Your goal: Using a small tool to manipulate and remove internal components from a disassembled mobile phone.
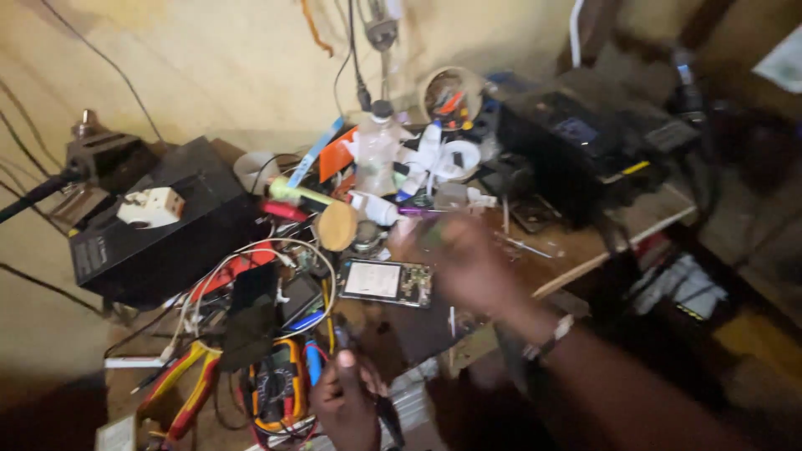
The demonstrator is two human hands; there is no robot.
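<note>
Our left hand (pixel 347 405) clenched round a dark slim tool (pixel 386 418) at the worktop (pixel 585 246) edge, beside the yellow multimeter (pixel 276 386). Right hand (pixel 468 259) blurred, grip impossible to tell, hovering just right of the opened phone (pixel 384 282) lying flat amid cables

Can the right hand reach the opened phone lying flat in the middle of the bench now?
Probably yes. The right hand hovers, blurred, just beside the opened phone, and nothing stands between them; only loose wires lie on its other side.
</note>
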